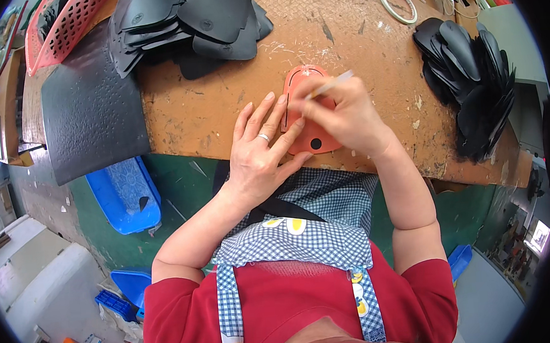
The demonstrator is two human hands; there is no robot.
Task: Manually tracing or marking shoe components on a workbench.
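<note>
An orange-red template [315, 129] with slots and a round hole lies near the front edge of the worktable; black shows through its openings. My left hand [259, 148], with a ring on one finger, lies spread over the template's left side and presses it down. In a closed pinch, my right hand [352, 115] holds a slim pale pen [336, 83] over the template's upper right. The pen's tip is blurred and partly hidden by my fingers. What lies under the template is mostly covered.
Stacked black leather pieces [213, 23] lie at the far left, beside a black sheet [92, 114] and a pink basket [64, 33]. At right sits another black pile [469, 81]. A tape roll [398, 5] lies far right; a blue bin [124, 198] stands below the table.
</note>
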